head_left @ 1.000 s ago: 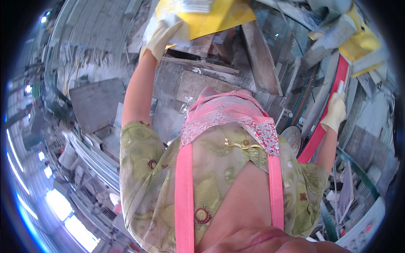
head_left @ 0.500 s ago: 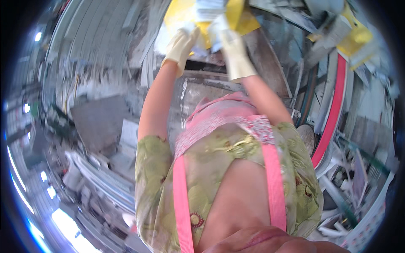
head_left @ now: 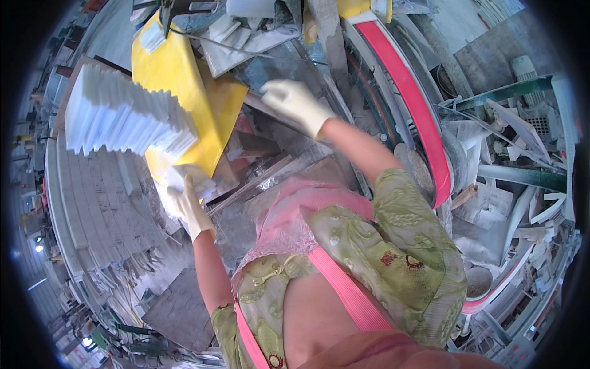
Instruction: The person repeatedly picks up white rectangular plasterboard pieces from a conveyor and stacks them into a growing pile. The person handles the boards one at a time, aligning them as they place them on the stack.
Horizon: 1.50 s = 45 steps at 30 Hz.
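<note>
Both my hands wear cream rubber gloves. My left hand [head_left: 190,208] is at the lower end of a yellow sheet [head_left: 212,126], its thumb and fingers closed around a blurred white piece [head_left: 195,174]. A long leaning row of thin white slabs [head_left: 126,114] rests on the sheet just beyond that hand. Off to the right of the sheet, my right hand [head_left: 295,106] is raised with loosely bent fingers apart, and no object shows in it. Its palm side is hidden.
A red belt [head_left: 409,101] on a curved metal frame runs along my right side. Greyish planks [head_left: 92,197] are stacked at the left. Scrap boards and green metal bars [head_left: 522,177] crowd the right. Another small white stack [head_left: 152,38] sits at the sheet's far end.
The view has swung, bringing the yellow sheet to the left and the red belt nearer the middle. My right hand has moved away from the white slabs; my left stays beside them.
</note>
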### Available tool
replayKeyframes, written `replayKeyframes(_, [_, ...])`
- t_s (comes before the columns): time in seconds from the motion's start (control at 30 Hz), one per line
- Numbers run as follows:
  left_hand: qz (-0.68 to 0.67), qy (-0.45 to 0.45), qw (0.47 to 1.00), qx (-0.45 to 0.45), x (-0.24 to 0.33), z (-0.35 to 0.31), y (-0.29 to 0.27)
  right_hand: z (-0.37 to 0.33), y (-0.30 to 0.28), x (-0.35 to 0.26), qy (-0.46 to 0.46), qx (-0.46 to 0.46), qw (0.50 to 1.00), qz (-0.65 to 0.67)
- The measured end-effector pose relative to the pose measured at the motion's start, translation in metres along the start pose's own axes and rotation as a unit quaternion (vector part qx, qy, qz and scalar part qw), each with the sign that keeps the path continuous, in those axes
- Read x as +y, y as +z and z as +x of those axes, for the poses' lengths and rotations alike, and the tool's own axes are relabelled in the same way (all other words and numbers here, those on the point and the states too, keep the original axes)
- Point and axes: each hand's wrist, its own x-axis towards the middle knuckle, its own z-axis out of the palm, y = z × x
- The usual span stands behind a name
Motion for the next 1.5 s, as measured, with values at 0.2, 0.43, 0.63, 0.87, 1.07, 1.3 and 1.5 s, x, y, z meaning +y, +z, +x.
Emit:
replayKeyframes(0.2, [-0.065, -0.051, 0.996, -0.030, 0.020, -0.003, 0.006, 0.063, -0.214, 0.122, 0.120, 0.293, 0.907, -0.278])
replayKeyframes(0.43, [-0.052, -0.112, 0.992, 0.009, 0.006, 0.006, 0.006, 0.126, -0.265, 0.186, 0.218, 0.215, 0.806, -0.507])
replayKeyframes(0.63, [-0.060, -0.127, 0.990, -0.018, -0.001, 0.019, 0.004, 0.128, -0.245, 0.192, 0.167, 0.203, 0.785, -0.561])
replayKeyframes(0.87, [-0.050, -0.120, 0.992, 0.003, 0.032, -0.016, 0.012, 0.094, -0.257, 0.173, 0.165, 0.149, 0.799, -0.559])
replayKeyframes(1.07, [-0.079, -0.089, 0.992, -0.027, 0.037, -0.014, 0.015, 0.007, -0.263, 0.123, 0.204, 0.079, 0.805, -0.552])
replayKeyframes(1.3, [-0.081, -0.070, 0.994, -0.025, 0.033, -0.018, 0.011, -0.064, -0.295, 0.115, 0.185, -0.002, 0.826, -0.533])
replayKeyframes(1.5, [-0.087, -0.074, 0.993, -0.031, 0.037, -0.020, 0.012, -0.041, -0.311, 0.131, -0.060, 0.060, 0.775, -0.626])
